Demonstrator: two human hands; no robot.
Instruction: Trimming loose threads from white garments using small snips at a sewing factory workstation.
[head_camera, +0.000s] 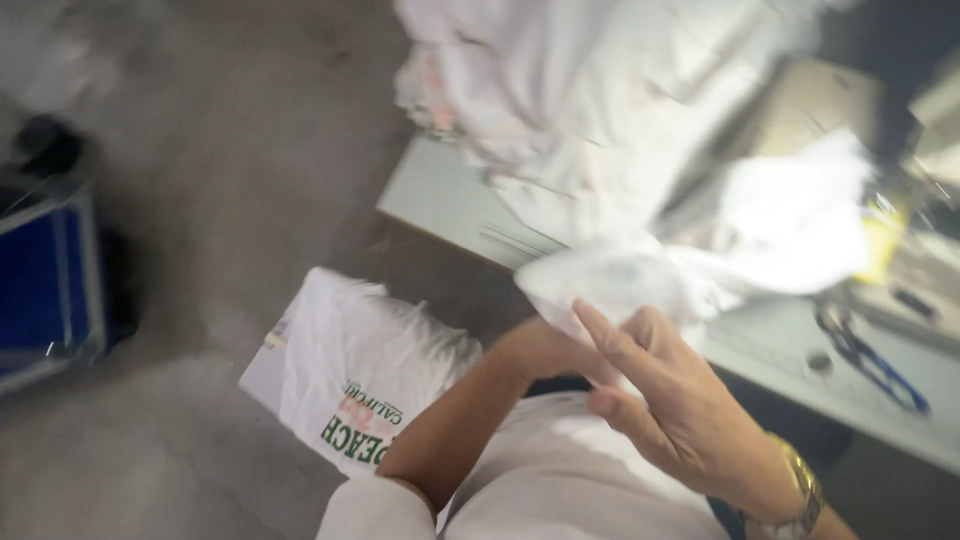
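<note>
A white garment (620, 280) is being grasped by both hands at the near edge of the pale table (440, 195). The right hand (680, 400) is being closed on its lower edge; the left hand (545, 350) is being held against the cloth, its grip hidden. A white heap (580, 90) is lying farther back, and a printed white shirt (350, 380) is lying on the floor at the near left.

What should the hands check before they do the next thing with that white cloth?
1. Right hand touching the white cloth: ok.
2. Left hand gripping the cloth: cannot tell, it is mostly hidden.
3. Cloth free of the white pile on the table: cannot tell, blurred.
4. Scissors away from both hands: ok.
5. Folded printed shirt lying flat on the box below: ok.
</note>
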